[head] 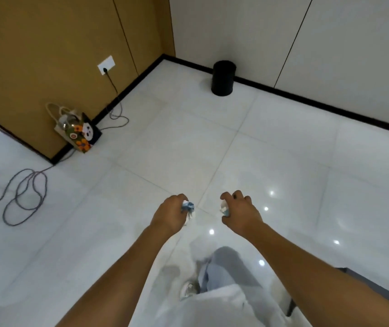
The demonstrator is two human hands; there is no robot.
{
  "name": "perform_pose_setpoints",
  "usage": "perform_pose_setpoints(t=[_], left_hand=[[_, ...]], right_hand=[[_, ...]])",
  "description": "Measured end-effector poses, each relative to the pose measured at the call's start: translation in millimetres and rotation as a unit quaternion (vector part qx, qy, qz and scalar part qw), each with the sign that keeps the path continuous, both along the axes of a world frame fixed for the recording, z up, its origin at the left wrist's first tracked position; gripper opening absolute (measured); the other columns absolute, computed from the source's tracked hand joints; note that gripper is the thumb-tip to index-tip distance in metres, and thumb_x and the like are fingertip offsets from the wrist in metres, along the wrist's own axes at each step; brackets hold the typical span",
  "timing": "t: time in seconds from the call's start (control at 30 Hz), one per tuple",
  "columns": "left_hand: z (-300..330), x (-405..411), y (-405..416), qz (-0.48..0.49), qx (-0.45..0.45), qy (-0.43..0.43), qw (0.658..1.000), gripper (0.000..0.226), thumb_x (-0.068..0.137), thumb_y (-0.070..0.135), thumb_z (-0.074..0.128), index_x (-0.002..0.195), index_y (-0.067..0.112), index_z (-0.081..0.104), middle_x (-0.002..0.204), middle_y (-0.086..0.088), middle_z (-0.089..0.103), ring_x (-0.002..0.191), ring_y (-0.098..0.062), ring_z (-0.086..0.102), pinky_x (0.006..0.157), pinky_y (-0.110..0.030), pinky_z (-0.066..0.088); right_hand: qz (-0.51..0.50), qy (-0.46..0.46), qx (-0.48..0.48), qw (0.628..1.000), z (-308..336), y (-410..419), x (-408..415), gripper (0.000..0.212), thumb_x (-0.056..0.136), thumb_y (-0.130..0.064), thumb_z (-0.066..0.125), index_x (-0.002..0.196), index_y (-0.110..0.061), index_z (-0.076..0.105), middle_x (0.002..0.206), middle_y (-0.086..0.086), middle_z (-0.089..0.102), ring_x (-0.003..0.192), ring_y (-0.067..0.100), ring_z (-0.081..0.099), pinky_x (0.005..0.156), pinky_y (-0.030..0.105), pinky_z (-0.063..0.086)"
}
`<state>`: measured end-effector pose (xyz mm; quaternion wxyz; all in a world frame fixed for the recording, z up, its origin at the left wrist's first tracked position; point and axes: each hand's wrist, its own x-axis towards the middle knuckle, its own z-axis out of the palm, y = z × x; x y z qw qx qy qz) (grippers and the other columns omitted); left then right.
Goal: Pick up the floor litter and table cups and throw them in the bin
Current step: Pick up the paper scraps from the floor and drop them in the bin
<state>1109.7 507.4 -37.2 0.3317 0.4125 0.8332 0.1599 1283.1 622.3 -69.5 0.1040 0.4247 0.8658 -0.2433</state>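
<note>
**A:** From the head view, your left hand has its fingers curled tight round a crumpled white-and-blue scrap, and your right hand pinches a second small white-and-teal piece between thumb and curled fingers. Both are held out in front of you above the floor.

**B:** And the bin?

**A:** The black bin stands upright against the far wall, well apart from your hands. That gap is where I judge the trouble lies. If you toss from here, light crumpled paper will likely flutter short and land on the tiles.

**B:** What about the grip itself?

**A:** The right-hand piece sticks out below your fingers; it looks loosely held, so you could drop it while walking. The left scrap also hangs partly outside your fist.

**B:** Anything underfoot?

**A:** A looped cable lies on the floor to your left, running up toward the wall socket, beside a patterned bag. Your straight path to the bin seems to miss it, but drifting left risks a snag. The glossy tiles may also be slippery.

**B:** The cups?

**A:** No cups show in this one view, so I cannot tell where they are.
</note>
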Motion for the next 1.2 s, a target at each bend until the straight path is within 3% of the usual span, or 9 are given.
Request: perform_pose_setpoints(t=[0.13,0.3,0.6,0.7,0.83,1.0,1.2], left_hand=[[-10.5,-44.9,103.4,-0.045,-0.006,-0.003,0.999,0.015,0.089,0.006,0.049,0.098,0.008,0.061,0.097,-0.012,0.067,0.09,-0.028,0.065,0.081,-0.039,0.054],[-13.9,-101.7,249.6,-0.043,-0.002,0.01,0.999,0.019,0.091,0.009,0.052,0.108,0.01,0.062,0.106,-0.01,0.066,0.095,-0.027,0.063,0.082,-0.032,0.051],[-7.6,-201.6,455.5,-0.044,0.011,0.017,0.999,0.019,0.093,0.012,0.054,0.111,0.012,0.06,0.106,-0.005,0.063,0.087,-0.016,0.056,0.076,-0.02,0.042],[-16.4,-245.9,520.9,-0.055,0.014,0.018,0.998,0.017,0.091,0.01,0.054,0.107,0.009,0.061,0.101,-0.009,0.064,0.087,-0.022,0.059,0.072,-0.022,0.044],[-25.0,-314.1,615.8,-0.068,0.021,0.027,0.997,0.017,0.092,0.016,0.056,0.108,0.011,0.06,0.105,-0.008,0.065,0.093,-0.022,0.061,0.079,-0.028,0.049],[-19.3,-388.5,734.1,-0.094,0.006,0.037,0.995,0.025,0.095,0.023,0.055,0.118,0.012,0.057,0.115,-0.007,0.063,0.104,-0.022,0.061,0.087,-0.024,0.047],[-16.5,-446.0,872.3,-0.118,0.004,0.045,0.992,0.026,0.094,0.022,0.056,0.117,0.011,0.058,0.115,-0.009,0.064,0.104,-0.023,0.061,0.091,-0.028,0.048]], right_hand=[[-0.037,-0.009,0.001,0.999,-14.8,96.4,-32.6,0.052,0.085,-0.026,0.061,0.132,-0.026,0.039,0.127,0.006,0.042,0.109,0.028,0.045,0.082,0.034,0.049],[-0.075,-0.008,0.006,0.997,-15.9,244.0,-78.9,0.052,0.084,-0.026,0.062,0.132,-0.026,0.039,0.125,0.005,0.042,0.109,0.028,0.044,0.08,0.033,0.047],[-0.077,-0.003,0.003,0.997,0.3,450.4,-179.3,0.053,0.085,-0.024,0.06,0.133,-0.026,0.039,0.125,0.004,0.043,0.108,0.028,0.044,0.08,0.033,0.046],[-0.077,-0.001,-0.002,0.997,-5.3,517.9,-223.6,0.053,0.085,-0.024,0.06,0.133,-0.026,0.039,0.125,0.004,0.042,0.109,0.029,0.044,0.08,0.033,0.046],[-0.092,0.003,-0.008,0.996,-10.4,609.9,-287.0,0.052,0.085,-0.024,0.059,0.134,-0.026,0.039,0.125,0.004,0.042,0.109,0.028,0.043,0.082,0.035,0.049],[-0.126,0.018,-0.013,0.992,0.6,713.6,-356.2,0.053,0.085,-0.022,0.061,0.133,-0.026,0.04,0.125,0.004,0.043,0.11,0.027,0.044,0.082,0.034,0.05],[-0.158,0.005,-0.022,0.987,0.7,827.7,-406.4,0.055,0.084,-0.022,0.061,0.134,-0.026,0.039,0.126,0.006,0.042,0.11,0.029,0.044,0.085,0.036,0.05]])
